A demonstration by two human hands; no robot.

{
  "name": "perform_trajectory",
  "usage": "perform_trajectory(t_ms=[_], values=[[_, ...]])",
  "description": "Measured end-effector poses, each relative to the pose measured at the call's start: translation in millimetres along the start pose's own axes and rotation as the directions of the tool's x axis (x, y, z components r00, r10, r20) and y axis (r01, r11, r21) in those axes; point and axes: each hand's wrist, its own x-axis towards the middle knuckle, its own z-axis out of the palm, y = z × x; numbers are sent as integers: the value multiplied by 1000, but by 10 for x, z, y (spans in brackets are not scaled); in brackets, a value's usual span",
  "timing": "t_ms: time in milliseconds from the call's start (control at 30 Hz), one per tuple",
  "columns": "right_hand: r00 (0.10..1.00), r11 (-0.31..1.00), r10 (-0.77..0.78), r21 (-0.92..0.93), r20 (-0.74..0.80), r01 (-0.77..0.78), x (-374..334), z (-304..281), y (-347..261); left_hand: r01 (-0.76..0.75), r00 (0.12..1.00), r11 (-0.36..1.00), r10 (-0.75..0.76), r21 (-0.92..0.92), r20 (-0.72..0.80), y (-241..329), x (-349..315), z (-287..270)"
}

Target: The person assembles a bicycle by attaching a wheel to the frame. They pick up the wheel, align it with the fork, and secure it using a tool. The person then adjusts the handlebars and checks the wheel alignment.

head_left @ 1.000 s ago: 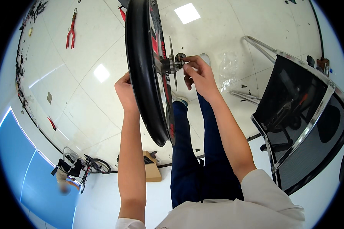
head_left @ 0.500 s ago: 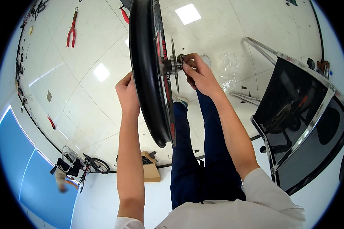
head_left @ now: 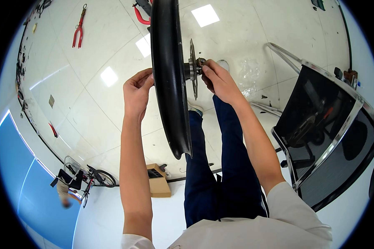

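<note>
left hand (head_left: 137, 89) – wheel (head_left: 169, 74), right hand (head_left: 219, 81) – hub (head_left: 194, 67)

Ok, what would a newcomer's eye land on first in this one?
The big black wheel held upright at centre frame, edge-on to the camera. The left hand steadies its tyre while the right hand works at the hub. After that, the black mesh chair at right and the red pliers on the white floor, upper left.

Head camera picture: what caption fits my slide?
Left hand steadies a black wheel; right hand grips its hub.
</note>
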Motion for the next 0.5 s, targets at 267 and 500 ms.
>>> perform_trajectory(t_ms=[267, 500], values=[[996, 998, 68, -9, -54, -69, -18, 30, -144, 61, 998, 998, -61, -18, -12, -40, 33, -48], [997, 999, -50, -22, -52, 49, 33, 64, -16, -22, 999, 994, 18, 108, 39, -174, 157, -68]])
